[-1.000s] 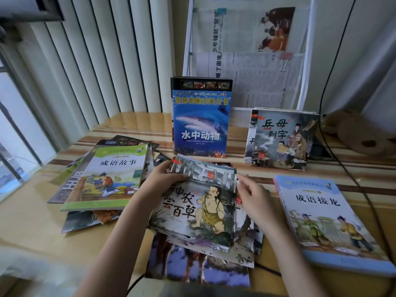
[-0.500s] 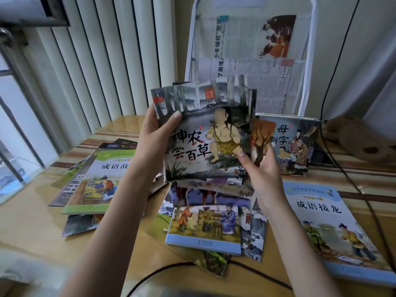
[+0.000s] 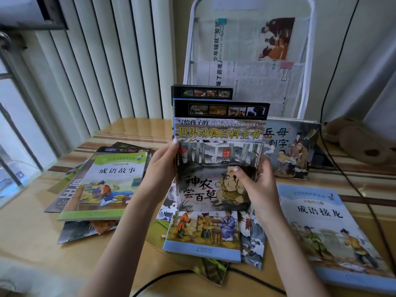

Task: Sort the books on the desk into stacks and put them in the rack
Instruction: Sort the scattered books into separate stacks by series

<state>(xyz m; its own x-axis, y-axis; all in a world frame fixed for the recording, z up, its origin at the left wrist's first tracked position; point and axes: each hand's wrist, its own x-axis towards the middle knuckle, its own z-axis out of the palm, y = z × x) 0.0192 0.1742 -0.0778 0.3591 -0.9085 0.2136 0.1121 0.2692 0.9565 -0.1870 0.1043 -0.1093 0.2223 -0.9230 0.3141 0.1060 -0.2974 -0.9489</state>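
Observation:
My left hand [image 3: 162, 170] and my right hand [image 3: 260, 185] hold a bundle of books upright above the desk. In front is a grey picture book [image 3: 205, 168] with a seated figure; behind it rises a taller animal encyclopedia [image 3: 220, 121] with a black top band. Another encyclopedia [image 3: 201, 92] stands further back. The white wire rack [image 3: 308, 61] stands at the back holding clipped newspapers. A picture book [image 3: 293, 146] leans against its base. Loose books [image 3: 203, 232] lie under my hands.
A pile of books topped by a green-edged one [image 3: 107, 185] lies on the left. A blue-edged book [image 3: 334, 234] lies flat on the right. A black cable [image 3: 353, 187] crosses the right of the desk. A brown plush toy [image 3: 360, 144] sits back right. Vertical blinds hang left.
My hands lifted the grey picture book off the desk pile, then lowered it and gathered the tall encyclopedia behind it. A blue-edged book under my hands became uncovered.

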